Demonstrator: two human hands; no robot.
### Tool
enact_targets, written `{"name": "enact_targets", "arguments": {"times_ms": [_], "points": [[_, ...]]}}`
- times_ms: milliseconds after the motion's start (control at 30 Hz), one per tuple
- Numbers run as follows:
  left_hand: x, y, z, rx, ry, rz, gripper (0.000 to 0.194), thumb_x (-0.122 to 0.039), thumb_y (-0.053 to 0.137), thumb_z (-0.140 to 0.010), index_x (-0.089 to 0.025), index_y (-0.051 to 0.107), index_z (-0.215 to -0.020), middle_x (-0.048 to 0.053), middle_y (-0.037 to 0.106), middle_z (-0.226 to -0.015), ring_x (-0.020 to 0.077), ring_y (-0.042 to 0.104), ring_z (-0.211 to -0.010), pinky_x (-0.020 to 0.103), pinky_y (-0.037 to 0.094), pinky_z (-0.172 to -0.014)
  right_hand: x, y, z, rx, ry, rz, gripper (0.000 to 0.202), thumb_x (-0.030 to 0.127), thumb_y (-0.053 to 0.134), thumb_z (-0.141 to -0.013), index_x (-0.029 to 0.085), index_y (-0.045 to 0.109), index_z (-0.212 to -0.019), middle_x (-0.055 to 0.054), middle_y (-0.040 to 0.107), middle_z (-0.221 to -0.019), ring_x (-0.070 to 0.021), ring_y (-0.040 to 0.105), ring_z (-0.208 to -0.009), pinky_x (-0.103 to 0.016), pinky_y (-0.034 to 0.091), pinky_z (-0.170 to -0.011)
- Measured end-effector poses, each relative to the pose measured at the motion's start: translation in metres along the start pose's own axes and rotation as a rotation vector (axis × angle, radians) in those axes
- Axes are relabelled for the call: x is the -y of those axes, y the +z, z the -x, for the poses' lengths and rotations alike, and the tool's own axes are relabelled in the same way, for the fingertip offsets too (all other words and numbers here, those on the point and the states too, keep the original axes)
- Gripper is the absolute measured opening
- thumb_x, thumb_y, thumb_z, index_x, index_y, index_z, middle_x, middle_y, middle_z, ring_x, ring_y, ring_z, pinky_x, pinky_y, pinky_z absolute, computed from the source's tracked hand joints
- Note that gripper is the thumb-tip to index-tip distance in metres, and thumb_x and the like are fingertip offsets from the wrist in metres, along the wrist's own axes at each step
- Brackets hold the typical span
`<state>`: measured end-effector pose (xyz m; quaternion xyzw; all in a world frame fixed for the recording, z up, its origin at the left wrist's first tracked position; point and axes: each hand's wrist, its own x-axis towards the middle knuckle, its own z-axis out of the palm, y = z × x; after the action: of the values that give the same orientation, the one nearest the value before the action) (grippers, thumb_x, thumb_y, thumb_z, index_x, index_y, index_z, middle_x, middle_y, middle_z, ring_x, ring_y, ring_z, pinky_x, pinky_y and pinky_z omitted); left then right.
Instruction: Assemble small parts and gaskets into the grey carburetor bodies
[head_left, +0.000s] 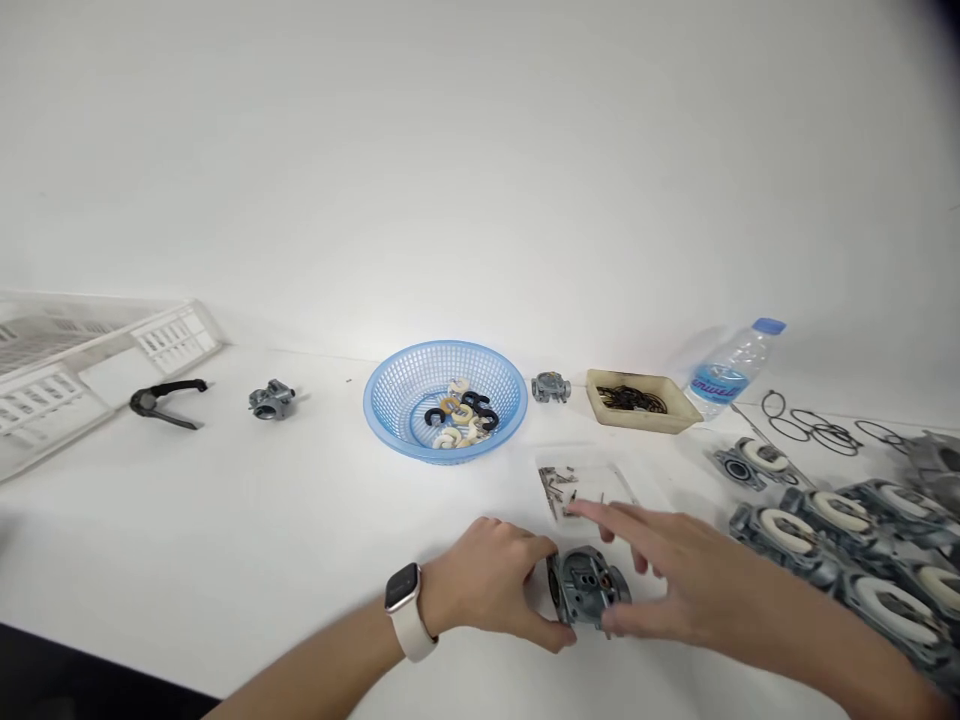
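Note:
A grey metal carburetor body [586, 588] rests on the white table, its open hollow side facing up. My left hand [499, 580], with a watch on the wrist, grips its left side between thumb and fingers. Over its right side is my right hand [667, 570], fingers spread and thumb at the body's lower right edge; whether the thumb touches it I cannot tell. The right index fingertip is above a clear shallow tray [611, 482] holding small metal pins [555, 482]. Whether that fingertip touches a pin is unclear.
Behind is a blue basket [386, 420] of white, black and tan floats. A small carburetor [551, 387], a cream tray [660, 420] of black rings and a water bottle [724, 375] stand beside it. Carburetors with white floats [840, 510] crowd the right. Left are another carburetor [271, 400], a black-handled tool [161, 402] and a white crate [176, 340].

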<state>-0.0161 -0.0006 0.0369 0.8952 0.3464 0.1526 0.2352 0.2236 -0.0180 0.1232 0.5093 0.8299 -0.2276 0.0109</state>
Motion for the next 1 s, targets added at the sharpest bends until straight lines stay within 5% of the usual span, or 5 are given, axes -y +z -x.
{"name": "enact_targets", "arguments": {"times_ms": [233,400,533,767,1000], "points": [[0.002,0.008,0.001,-0.027,0.023,-0.082,0.051,-0.068,0.081,-0.057,-0.023,0.064,-0.075,-0.001,0.067,-0.060,0.0207,0.064,-0.053,0.027,0.034,-0.050,0.074,-0.066,-0.132,-0.190,-0.243,0.311,0.032,0.036,0.047,-0.103,0.025,0.065,-0.127,-0.006,0.070,-0.125,-0.0260,0.063,-0.113,-0.036,0.048,-0.090],[0.002,0.005,-0.001,-0.038,-0.026,-0.051,0.063,-0.082,0.052,-0.083,-0.022,0.071,-0.084,0.004,0.073,-0.065,0.0266,0.072,-0.062,0.030,0.036,-0.053,0.088,-0.056,-0.239,0.019,-0.194,0.434,0.024,0.034,0.061,-0.100,0.016,0.068,-0.114,-0.008,0.070,-0.115,-0.0222,0.067,-0.102,-0.041,0.055,-0.090],[0.001,0.003,-0.001,-0.080,-0.092,0.038,0.072,-0.075,0.027,-0.099,-0.022,0.074,-0.109,0.010,0.079,-0.083,0.0315,0.077,-0.079,0.033,0.045,-0.063,0.085,-0.033,-0.277,0.172,-0.136,0.476,0.030,0.035,0.065,-0.099,0.016,0.064,-0.121,-0.008,0.067,-0.119,-0.0215,0.068,-0.099,-0.040,0.059,-0.084],[0.000,0.003,-0.001,-0.093,-0.185,0.133,0.070,-0.072,0.025,-0.100,-0.023,0.072,-0.114,0.009,0.077,-0.081,0.0323,0.075,-0.081,0.034,0.046,-0.066,0.081,-0.033,-0.256,0.055,-0.231,0.338,0.023,0.033,0.066,-0.097,0.016,0.068,-0.113,-0.008,0.067,-0.121,-0.0232,0.065,-0.107,-0.040,0.054,-0.093],[0.002,0.006,-0.001,-0.358,-0.204,0.251,0.042,-0.051,0.042,-0.103,-0.020,0.069,-0.093,-0.001,0.059,-0.054,0.0180,0.059,-0.055,0.029,0.038,-0.061,0.056,-0.040,-0.125,-0.279,-0.404,0.116,0.007,0.027,0.065,-0.093,0.022,0.066,-0.097,-0.003,0.066,-0.127,-0.0202,0.064,-0.113,-0.030,0.047,-0.096]]}}
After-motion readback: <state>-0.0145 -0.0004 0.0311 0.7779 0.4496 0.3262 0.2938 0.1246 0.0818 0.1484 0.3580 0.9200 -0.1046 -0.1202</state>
